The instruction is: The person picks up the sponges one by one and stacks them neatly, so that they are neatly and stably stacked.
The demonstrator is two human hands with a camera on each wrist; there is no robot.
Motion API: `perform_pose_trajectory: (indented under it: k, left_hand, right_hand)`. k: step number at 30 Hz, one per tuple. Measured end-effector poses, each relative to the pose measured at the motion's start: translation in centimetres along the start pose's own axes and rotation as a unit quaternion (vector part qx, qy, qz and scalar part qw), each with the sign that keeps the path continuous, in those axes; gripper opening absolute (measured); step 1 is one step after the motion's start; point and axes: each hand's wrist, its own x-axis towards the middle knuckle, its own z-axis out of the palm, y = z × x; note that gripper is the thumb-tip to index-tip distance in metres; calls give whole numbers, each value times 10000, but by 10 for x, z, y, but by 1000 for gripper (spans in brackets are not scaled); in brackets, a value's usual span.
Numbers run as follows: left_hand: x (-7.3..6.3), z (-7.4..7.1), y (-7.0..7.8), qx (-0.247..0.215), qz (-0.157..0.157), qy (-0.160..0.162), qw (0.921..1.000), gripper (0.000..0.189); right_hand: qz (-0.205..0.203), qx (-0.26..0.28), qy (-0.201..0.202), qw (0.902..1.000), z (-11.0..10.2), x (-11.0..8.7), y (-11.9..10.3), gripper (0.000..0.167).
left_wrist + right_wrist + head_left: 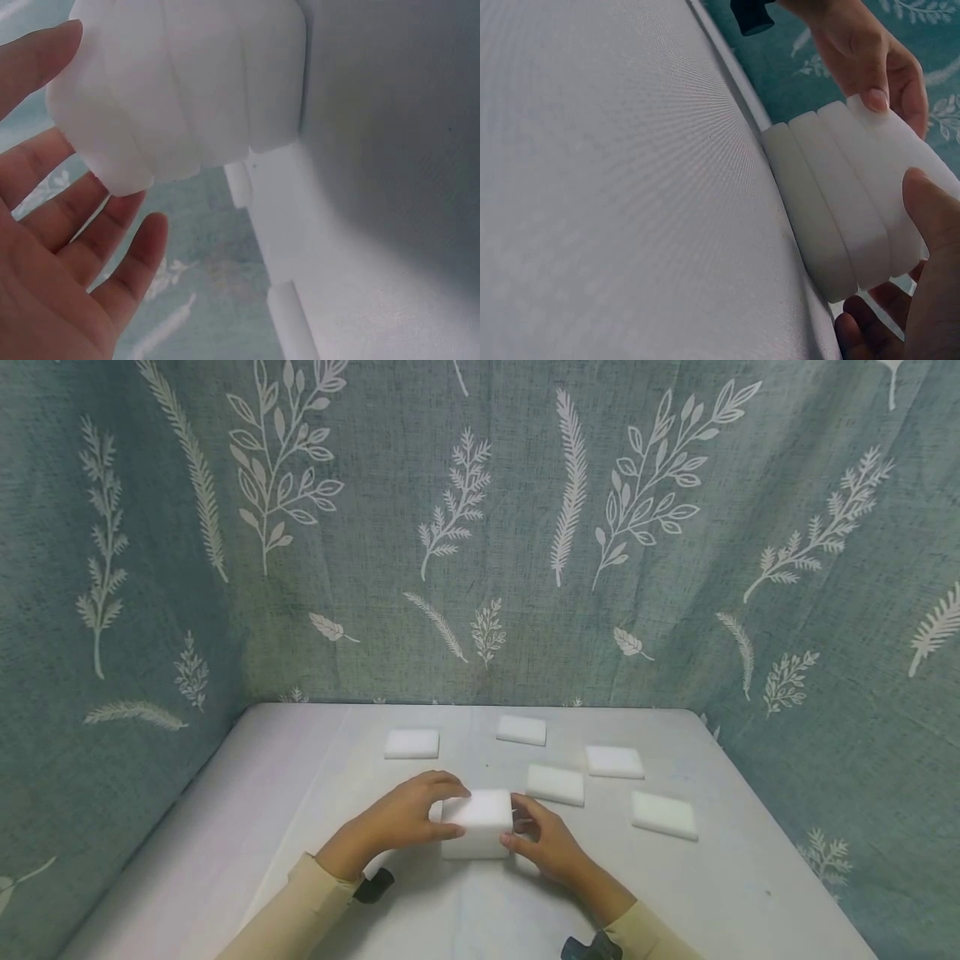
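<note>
Your left hand [408, 817] and right hand [553, 843], fingers bent and half-spread, grip opposite sides of the white sponge stack [477, 831] (four high) on the counter [465, 927]; five loose sponges [555, 786] lie beyond or right of it.

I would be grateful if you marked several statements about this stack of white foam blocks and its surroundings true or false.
1. The left hand and right hand both hold the stack of white foam blocks. True.
2. The background is unpatterned. False: the fabric backdrop bears white leaf motifs.
3. The stack is four blocks high. True.
4. Loose blocks lie on the table, apart from the stack. True.
5. There are only three loose blocks. False: there are five.
6. Black cloth covers both forearms. False: beige sleeves do.
</note>
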Motion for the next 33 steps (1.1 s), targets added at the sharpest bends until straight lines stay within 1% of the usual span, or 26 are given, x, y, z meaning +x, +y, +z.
perform_pose_trajectory:
  k: [12, 22, 25, 29, 33]
  left_hand:
    - [-1, 3, 0, -66, -138, -46, 9999, 48]
    - [-1, 2, 0, -44, -90, -52, 9999, 49]
    - [0, 2, -2, -36, 34, -20, 10000, 48]
    - [0, 2, -4, -57, 185, 4, 9998, 48]
    - [0, 0, -3, -156, 182, -58, 9997, 51]
  right_hand:
    - [-114, 74, 54, 9999, 1, 1, 5, 59]
    - [-55, 137, 36, 9999, 0, 1, 4, 62]
    - [-105, 211, 42, 9997, 0, 1, 6, 65]
    - [-158, 247, 130, 9995, 4, 4, 22, 69]
    - [-198, 191, 213, 9994, 7, 8, 39, 69]
